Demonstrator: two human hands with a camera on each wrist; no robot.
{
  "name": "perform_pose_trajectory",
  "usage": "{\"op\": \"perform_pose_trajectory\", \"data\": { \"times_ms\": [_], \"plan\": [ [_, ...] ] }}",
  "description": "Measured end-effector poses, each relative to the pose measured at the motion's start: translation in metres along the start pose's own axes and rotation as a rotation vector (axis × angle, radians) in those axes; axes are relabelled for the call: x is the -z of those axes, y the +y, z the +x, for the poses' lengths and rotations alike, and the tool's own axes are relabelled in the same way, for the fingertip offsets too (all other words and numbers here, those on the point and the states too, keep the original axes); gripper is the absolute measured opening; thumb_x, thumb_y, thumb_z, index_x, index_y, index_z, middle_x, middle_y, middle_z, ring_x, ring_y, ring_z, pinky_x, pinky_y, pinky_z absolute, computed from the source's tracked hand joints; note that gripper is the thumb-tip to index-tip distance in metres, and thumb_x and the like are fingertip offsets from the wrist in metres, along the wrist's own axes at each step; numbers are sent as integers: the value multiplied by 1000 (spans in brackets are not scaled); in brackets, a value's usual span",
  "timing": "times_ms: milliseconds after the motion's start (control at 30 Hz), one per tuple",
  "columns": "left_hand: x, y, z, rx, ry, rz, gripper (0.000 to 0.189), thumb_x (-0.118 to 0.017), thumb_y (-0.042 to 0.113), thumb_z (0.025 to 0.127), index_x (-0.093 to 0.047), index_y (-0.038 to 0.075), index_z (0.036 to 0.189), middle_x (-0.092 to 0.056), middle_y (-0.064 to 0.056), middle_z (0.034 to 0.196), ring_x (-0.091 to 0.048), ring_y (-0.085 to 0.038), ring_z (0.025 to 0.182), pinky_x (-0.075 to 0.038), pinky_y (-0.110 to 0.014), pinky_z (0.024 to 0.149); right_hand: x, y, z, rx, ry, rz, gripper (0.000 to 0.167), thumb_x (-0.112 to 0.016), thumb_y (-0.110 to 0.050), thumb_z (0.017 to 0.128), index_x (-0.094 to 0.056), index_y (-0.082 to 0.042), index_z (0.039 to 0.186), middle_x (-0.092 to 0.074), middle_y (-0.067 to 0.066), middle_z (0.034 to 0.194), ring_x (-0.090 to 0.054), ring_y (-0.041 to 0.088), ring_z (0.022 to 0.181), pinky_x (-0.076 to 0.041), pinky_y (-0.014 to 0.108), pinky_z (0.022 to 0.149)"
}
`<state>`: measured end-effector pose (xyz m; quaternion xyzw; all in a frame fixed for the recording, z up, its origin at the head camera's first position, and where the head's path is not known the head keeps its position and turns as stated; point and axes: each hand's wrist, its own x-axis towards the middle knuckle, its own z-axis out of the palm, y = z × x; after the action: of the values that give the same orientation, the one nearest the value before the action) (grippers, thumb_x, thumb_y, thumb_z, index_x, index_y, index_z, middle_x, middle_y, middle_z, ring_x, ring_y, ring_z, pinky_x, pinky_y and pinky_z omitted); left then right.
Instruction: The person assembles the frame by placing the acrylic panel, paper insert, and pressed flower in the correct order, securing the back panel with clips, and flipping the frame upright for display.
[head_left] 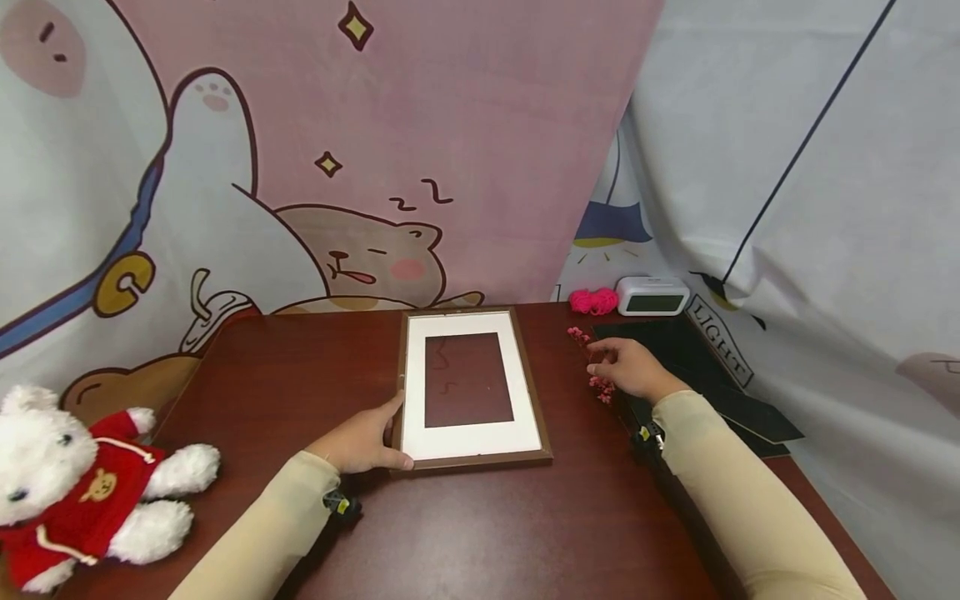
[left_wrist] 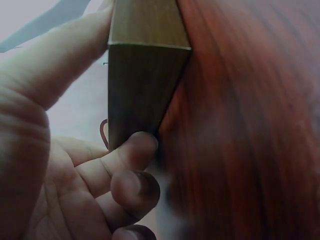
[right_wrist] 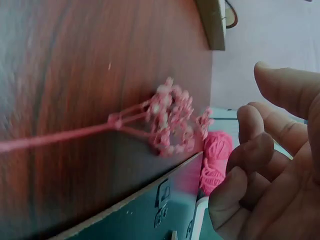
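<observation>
A brown wooden picture frame (head_left: 480, 461) with a white mat lies on the table. My left hand (head_left: 360, 437) grips its near-left corner, the thumb at the front edge. In the left wrist view, fingers curl against the frame's corner (left_wrist: 145, 90). Over to the right, my right hand (head_left: 633, 371) hovers by a sprig of small pink flowers (head_left: 602, 387), partly covering it in the head view. The right wrist view shows the blossoms (right_wrist: 170, 120) and their pink stem apart from that hand (right_wrist: 280, 175), whose loosely bent fingers hold nothing.
A black backing board (head_left: 648, 337) with metal fittings lies along the table's right side, under my right forearm. Behind it are a bundle of pink yarn (head_left: 592, 302) and a white digital clock (head_left: 654, 297). A white plush bear (head_left: 67, 483) in red sits at left.
</observation>
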<state>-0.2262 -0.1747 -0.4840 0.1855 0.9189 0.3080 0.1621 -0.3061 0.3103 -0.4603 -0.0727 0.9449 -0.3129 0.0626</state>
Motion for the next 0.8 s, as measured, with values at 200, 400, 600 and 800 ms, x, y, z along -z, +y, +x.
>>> {"op": "perform_pose_trajectory", "data": {
  "times_ms": [200, 400, 600, 800],
  "plan": [
    [0, -1, -2, -11, -2, -6, 126, -94, 40, 78, -15, 2, 168, -50, -30, 155, -58, -42, 136, -50, -53, 109, -2, 4, 12, -3, 0, -48, 53, -75, -19, 97, -60, 2, 143, -65, 11, 89, -58, 21, 75, -49, 35, 62],
    [-1, -2, -1, -20, 1, -7, 126, -94, 40, 78, -15, 2, 169, -49, -29, 156, -57, -41, 136, -50, -53, 108, -3, 5, 23, -37, -41, -145, 53, -75, -17, 96, -60, 3, 142, -72, 14, 98, -62, 22, 80, -53, 38, 70],
    [-2, -5, 1, -17, 4, -6, 125, -94, 41, 79, -16, 4, 169, -51, -28, 154, -60, -41, 133, -52, -52, 106, -2, 4, 30, -52, -71, -219, 52, -76, -17, 95, -62, 5, 139, -72, 24, 120, -67, 25, 86, -57, 48, 82],
    [-1, -4, -1, -15, -1, -7, 124, -94, 40, 79, -16, 3, 169, -52, -29, 153, -60, -41, 133, -52, -52, 107, -4, 2, 32, -75, -84, -237, 52, -77, -17, 94, -62, 7, 138, -69, 28, 127, -69, 32, 99, -56, 56, 94]
  ]
}}
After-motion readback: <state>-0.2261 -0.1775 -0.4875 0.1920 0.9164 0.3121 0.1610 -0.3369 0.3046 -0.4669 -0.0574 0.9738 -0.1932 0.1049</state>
